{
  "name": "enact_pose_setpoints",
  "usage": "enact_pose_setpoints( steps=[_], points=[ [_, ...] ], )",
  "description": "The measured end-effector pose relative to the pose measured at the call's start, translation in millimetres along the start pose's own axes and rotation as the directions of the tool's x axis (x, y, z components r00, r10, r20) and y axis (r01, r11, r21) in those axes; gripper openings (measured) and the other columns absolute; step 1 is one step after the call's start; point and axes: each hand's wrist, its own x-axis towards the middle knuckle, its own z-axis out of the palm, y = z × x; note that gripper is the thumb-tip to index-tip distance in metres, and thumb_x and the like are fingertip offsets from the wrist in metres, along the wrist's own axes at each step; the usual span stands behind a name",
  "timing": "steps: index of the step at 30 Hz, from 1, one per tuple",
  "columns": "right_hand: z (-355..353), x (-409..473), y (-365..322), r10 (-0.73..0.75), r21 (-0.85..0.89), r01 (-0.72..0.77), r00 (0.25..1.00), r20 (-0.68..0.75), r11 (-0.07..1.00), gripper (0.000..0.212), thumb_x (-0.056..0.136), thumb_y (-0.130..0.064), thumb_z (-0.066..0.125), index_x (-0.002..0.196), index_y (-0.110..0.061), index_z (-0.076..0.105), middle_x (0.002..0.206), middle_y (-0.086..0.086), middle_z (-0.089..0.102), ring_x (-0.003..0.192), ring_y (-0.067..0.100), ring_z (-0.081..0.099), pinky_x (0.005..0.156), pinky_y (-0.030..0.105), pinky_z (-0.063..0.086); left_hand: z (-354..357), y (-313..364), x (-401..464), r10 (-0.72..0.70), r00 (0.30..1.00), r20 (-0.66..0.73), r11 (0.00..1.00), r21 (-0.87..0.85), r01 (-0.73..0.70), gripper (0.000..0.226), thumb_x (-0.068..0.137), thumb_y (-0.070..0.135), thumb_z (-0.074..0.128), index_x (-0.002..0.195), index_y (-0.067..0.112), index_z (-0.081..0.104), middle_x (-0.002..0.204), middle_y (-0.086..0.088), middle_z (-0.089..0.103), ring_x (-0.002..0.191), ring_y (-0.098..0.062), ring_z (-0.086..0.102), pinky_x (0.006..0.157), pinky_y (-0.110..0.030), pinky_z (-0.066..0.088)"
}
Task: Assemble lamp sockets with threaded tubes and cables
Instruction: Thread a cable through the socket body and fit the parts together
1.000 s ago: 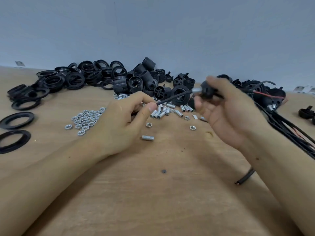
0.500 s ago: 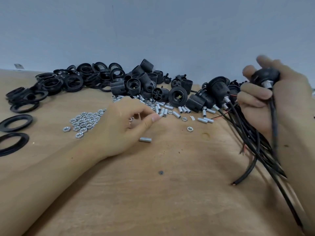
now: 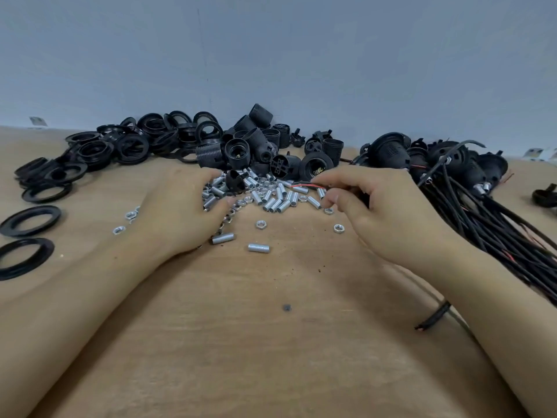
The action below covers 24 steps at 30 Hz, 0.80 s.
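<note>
text: none legible | labels: none | brands: none | numbers: none | signs: none

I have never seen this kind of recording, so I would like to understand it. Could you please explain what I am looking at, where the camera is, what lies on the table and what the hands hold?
There is no machine here. A person works with two bare hands, and the one camera sits on the person's head, looking forward and down.

On the wooden table lie parts for lamp sockets: black rings at the left, black socket bodies at the back, a heap of small metal threaded tubes and nuts in the middle, and a bundle of black cables at the right.

The left hand holds a black socket cap over the tubes. The right hand pinches a cable end with red and white wires showing.
</note>
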Motion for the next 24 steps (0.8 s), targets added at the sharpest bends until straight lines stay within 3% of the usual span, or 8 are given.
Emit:
enact_pose_setpoints(
  steps=[4,8,10,14,16,18,20,24],
  points=[
    [0,2,2,0.053,0.091,-0.046,0.996,-0.076,0.995,0.02,0.098,-0.018,0.055,0.103,-0.025,0.072,0.064,-0.017,0.06,0.055,0.004,0.052,0.052,0.017,0.037,-2,-5,3,-0.074,0.997,-0.039,0.997,-0.029,0.072,0.021,0.088,0.018,0.067,0.108,0.019,0.072,0.101,0.004,0.068,0.101,-0.022,0.063,0.086,-0.045,0.052],
    [-1,2,1,0.044,0.09,-0.033,0.992,-0.122,0.995,0.015,0.096,-0.024,0.058,0.09,-0.024,0.072,0.062,-0.009,0.063,0.059,0.012,0.059,0.054,0.029,0.045,0,-7,4,-0.021,0.999,0.029,0.996,-0.088,0.023,0.018,0.085,0.007,0.069,0.095,0.022,0.074,0.087,0.009,0.065,0.087,-0.019,0.064,0.083,-0.043,0.054],
    [1,1,1,0.036,0.051,-0.031,0.995,-0.091,0.998,0.015,0.095,-0.023,0.058,0.087,-0.027,0.07,0.066,-0.01,0.065,0.056,0.008,0.056,0.051,0.025,0.039,2,-8,5,-0.002,1.0,0.027,0.994,-0.107,0.005,0.018,0.086,0.006,0.068,0.092,0.022,0.074,0.086,0.007,0.067,0.084,-0.017,0.065,0.083,-0.041,0.053],
    [5,0,-1,0.022,0.072,-0.018,0.998,-0.052,0.997,0.013,0.096,-0.02,0.058,0.094,-0.029,0.067,0.071,-0.01,0.067,0.062,0.009,0.059,0.054,0.019,0.043,2,-3,5,0.085,0.992,-0.095,0.985,-0.139,-0.097,0.016,0.091,0.012,0.067,0.103,0.019,0.074,0.106,0.005,0.07,0.101,-0.014,0.06,0.087,-0.027,0.041],
    [7,-1,-2,0.014,0.08,-0.009,0.998,-0.062,0.997,0.013,0.096,-0.02,0.057,0.095,-0.029,0.066,0.071,-0.008,0.067,0.065,0.011,0.061,0.058,0.027,0.048,1,0,5,0.183,0.981,-0.058,0.974,-0.126,-0.189,0.027,0.092,0.012,0.067,0.119,0.016,0.071,0.129,0.0,0.064,0.122,-0.018,0.054,0.102,-0.026,0.035],
    [7,-1,-2,0.02,0.095,-0.012,0.996,-0.082,0.995,0.012,0.096,-0.02,0.056,0.093,-0.029,0.064,0.072,-0.008,0.067,0.066,0.014,0.061,0.059,0.035,0.05,3,3,4,0.226,0.974,0.014,0.969,-0.11,-0.223,0.033,0.091,0.012,0.068,0.124,0.014,0.069,0.138,-0.004,0.058,0.131,-0.022,0.05,0.11,-0.032,0.033],
    [5,-1,-1,0.034,0.115,-0.026,0.997,-0.076,0.993,0.012,0.095,-0.02,0.056,0.091,-0.029,0.062,0.074,-0.01,0.068,0.067,0.014,0.063,0.062,0.037,0.05,5,3,5,0.207,0.978,-0.002,0.973,-0.107,-0.206,0.025,0.089,0.012,0.072,0.114,0.014,0.074,0.13,-0.003,0.064,0.125,-0.022,0.056,0.107,-0.035,0.039],
    [6,-1,1,0.053,0.087,-0.052,0.999,-0.013,0.995,0.014,0.095,-0.019,0.056,0.089,-0.031,0.06,0.077,-0.012,0.07,0.075,0.008,0.067,0.071,0.038,0.055,1,2,6,0.171,0.979,-0.107,0.968,-0.164,-0.187,0.013,0.086,0.011,0.075,0.098,0.016,0.076,0.108,0.006,0.072,0.106,-0.013,0.064,0.093,-0.028,0.046]
  ],
)
